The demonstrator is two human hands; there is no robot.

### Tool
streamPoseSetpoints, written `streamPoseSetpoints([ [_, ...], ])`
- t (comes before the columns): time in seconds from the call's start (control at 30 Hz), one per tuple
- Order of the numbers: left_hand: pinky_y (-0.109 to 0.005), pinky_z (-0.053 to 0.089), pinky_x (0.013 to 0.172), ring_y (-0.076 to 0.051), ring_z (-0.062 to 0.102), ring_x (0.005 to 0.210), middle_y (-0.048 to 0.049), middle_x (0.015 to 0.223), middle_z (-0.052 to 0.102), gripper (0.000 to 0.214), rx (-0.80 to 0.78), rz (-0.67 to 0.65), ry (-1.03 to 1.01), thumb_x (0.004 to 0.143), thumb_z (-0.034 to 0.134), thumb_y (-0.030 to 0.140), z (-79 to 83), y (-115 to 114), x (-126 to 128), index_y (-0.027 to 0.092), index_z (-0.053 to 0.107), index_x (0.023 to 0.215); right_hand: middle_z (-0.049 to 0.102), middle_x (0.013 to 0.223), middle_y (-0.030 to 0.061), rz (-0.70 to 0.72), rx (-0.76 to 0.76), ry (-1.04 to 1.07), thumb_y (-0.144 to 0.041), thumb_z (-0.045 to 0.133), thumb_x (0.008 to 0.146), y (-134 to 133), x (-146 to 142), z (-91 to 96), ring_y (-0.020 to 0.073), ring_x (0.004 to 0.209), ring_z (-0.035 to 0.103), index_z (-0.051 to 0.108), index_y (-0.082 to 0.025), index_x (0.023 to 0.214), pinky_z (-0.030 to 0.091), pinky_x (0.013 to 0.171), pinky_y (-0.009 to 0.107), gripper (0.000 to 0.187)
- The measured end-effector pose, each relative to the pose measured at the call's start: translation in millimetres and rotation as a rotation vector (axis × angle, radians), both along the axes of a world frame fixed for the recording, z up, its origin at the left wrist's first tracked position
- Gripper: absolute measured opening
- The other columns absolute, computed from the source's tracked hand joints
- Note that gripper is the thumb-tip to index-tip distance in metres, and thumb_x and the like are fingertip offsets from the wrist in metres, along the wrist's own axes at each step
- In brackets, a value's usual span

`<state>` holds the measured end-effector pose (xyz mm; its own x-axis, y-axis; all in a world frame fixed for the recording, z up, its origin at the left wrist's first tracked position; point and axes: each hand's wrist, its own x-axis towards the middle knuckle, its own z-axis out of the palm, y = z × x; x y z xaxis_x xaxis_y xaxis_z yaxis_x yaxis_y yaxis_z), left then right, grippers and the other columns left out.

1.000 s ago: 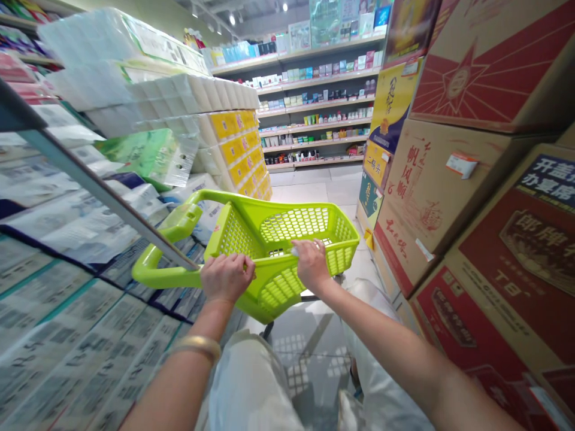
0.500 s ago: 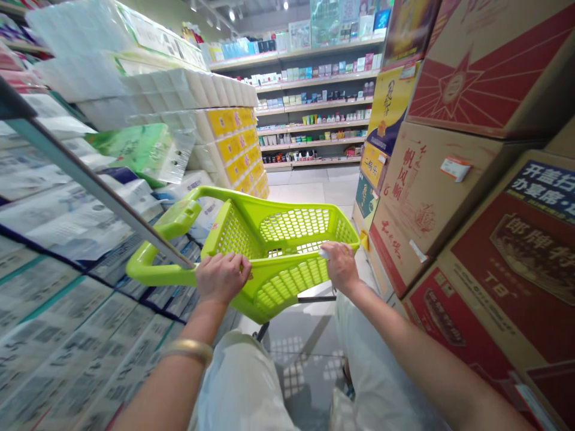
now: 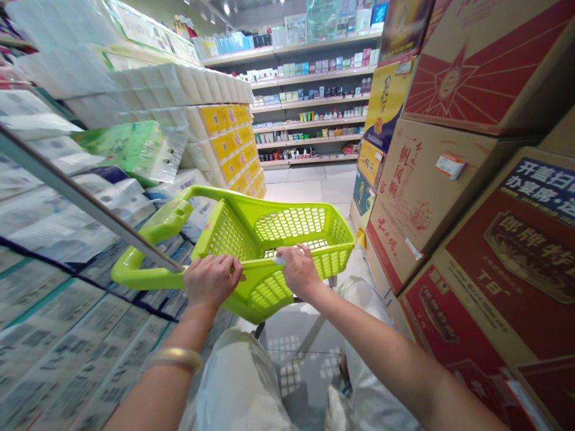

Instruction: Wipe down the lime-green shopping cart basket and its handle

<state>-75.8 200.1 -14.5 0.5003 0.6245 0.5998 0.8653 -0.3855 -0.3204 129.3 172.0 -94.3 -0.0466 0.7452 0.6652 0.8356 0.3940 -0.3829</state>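
Note:
A lime-green shopping cart [image 3: 269,281] with a perforated plastic basket stands in front of me, its looped handle [image 3: 148,276] to the left. My left hand [image 3: 212,278] is closed over the near rim, close to the handle end, and wears a gold bangle at the wrist. Farther right on that same rim, my right hand [image 3: 300,269] is closed with fingers curled over the edge. A small white wad [image 3: 279,260], like tissue or cloth, sticks out from under its fingers. Most of the wad is hidden by the hand.
Packs of tissue and paper rolls [image 3: 215,84] are stacked on the left, with a slanting metal bar [image 3: 99,191] across them. Cardboard cartons [image 3: 431,185] rise close on the right. Product shelves [image 3: 309,126] stand beyond the tiled floor [image 3: 296,190].
My right hand has slid left along the near rim with the white wad, closer to my left hand. The left hand keeps its grip. The view has shifted slightly.

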Motion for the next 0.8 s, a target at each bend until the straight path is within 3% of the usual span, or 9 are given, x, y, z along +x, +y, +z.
streamPoseSetpoints([
  [0.2, -0.035, 0.026, 0.063, -0.021, 0.052, 0.062, -0.0031, 0.057, 0.06, 0.031, -0.031, -0.001, -0.042, 0.086, 0.048, 0.03, -2.4, -2, -10, 0.022, 0.055, 0.056, 0.07, 0.094, 0.0037, -0.262, -0.019, 0.021, -0.002, 0.044, 0.078, -16, 97, -17.6, 0.0195, 0.092, 0.061, 0.055, -0.021, 0.098, 0.029, 0.099, 0.036, 0.03],
  [0.3, -0.035, 0.027, 0.063, -0.021, 0.052, 0.062, -0.0029, 0.057, 0.06, 0.03, -0.009, 0.022, -0.019, 0.085, 0.048, 0.029, -5.2, -3, -12, 0.022, 0.056, 0.057, 0.067, 0.086, 0.0051, -0.434, -0.012, 0.049, -0.003, 0.044, 0.074, -18, 120, -21.4, 0.0225, 0.087, 0.059, 0.055, -0.02, 0.095, 0.034, 0.09, 0.035, 0.029],
  [0.37, -0.035, 0.027, 0.063, -0.02, 0.053, 0.062, -0.0025, 0.057, 0.06, 0.031, 0.026, 0.032, 0.002, 0.086, 0.047, 0.029, -7.9, -4, -13, 0.022, 0.056, 0.057, 0.064, 0.081, 0.0056, -0.476, -0.035, 0.049, -0.003, 0.044, 0.074, -16, 108, -18.6, 0.0235, 0.083, 0.057, 0.055, -0.02, 0.094, 0.035, 0.083, 0.035, 0.029],
  [0.43, -0.035, 0.027, 0.063, -0.02, 0.054, 0.062, -0.0022, 0.057, 0.06, 0.031, 0.058, 0.036, 0.008, 0.086, 0.047, 0.029, -10.3, -5, -14, 0.022, 0.055, 0.057, 0.063, 0.08, 0.0061, -0.423, -0.073, 0.016, -0.002, 0.044, 0.075, -11, 77, -12.2, 0.0235, 0.08, 0.056, 0.057, -0.019, 0.094, 0.035, 0.08, 0.034, 0.028],
  [0.57, -0.035, 0.027, 0.063, -0.02, 0.055, 0.063, -0.0019, 0.057, 0.061, 0.032, 0.091, 0.031, 0.025, 0.087, 0.047, 0.029, -10.1, -8, -17, 0.022, 0.055, 0.057, 0.067, 0.09, 0.006, -0.106, -0.06, -0.052, -0.003, 0.046, 0.078, -4, -2, 4.5, 0.0218, 0.085, 0.057, 0.057, -0.02, 0.101, 0.037, 0.084, 0.034, 0.031],
  [0.63, -0.035, 0.028, 0.063, -0.02, 0.055, 0.063, -0.0019, 0.058, 0.062, 0.032, 0.092, 0.019, 0.047, 0.088, 0.047, 0.03, -7.9, -11, -19, 0.022, 0.055, 0.058, 0.068, 0.096, 0.0051, 0.013, -0.042, -0.047, -0.004, 0.047, 0.077, -4, -21, 9.7, 0.0205, 0.087, 0.058, 0.057, -0.021, 0.104, 0.037, 0.087, 0.033, 0.034],
  [0.7, -0.035, 0.028, 0.063, -0.02, 0.055, 0.063, -0.0019, 0.058, 0.062, 0.033, 0.084, 0.008, 0.063, 0.089, 0.047, 0.03, -5.7, -12, -21, 0.022, 0.055, 0.058, 0.069, 0.099, 0.0032, 0.077, -0.037, -0.04, -0.003, 0.047, 0.076, -7, -16, 9.6, 0.0187, 0.09, 0.06, 0.057, -0.022, 0.104, 0.036, 0.092, 0.032, 0.036],
  [0.8, -0.034, 0.028, 0.063, -0.02, 0.055, 0.063, -0.0021, 0.057, 0.061, 0.034, 0.063, 0.008, 0.056, 0.089, 0.046, 0.031, -4.7, -12, -22, 0.022, 0.055, 0.058, 0.07, 0.099, 0.0015, 0.036, -0.02, -0.034, -0.001, 0.046, 0.075, -15, 29, -0.6, 0.0172, 0.095, 0.061, 0.057, -0.023, 0.101, 0.033, 0.098, 0.032, 0.035],
])
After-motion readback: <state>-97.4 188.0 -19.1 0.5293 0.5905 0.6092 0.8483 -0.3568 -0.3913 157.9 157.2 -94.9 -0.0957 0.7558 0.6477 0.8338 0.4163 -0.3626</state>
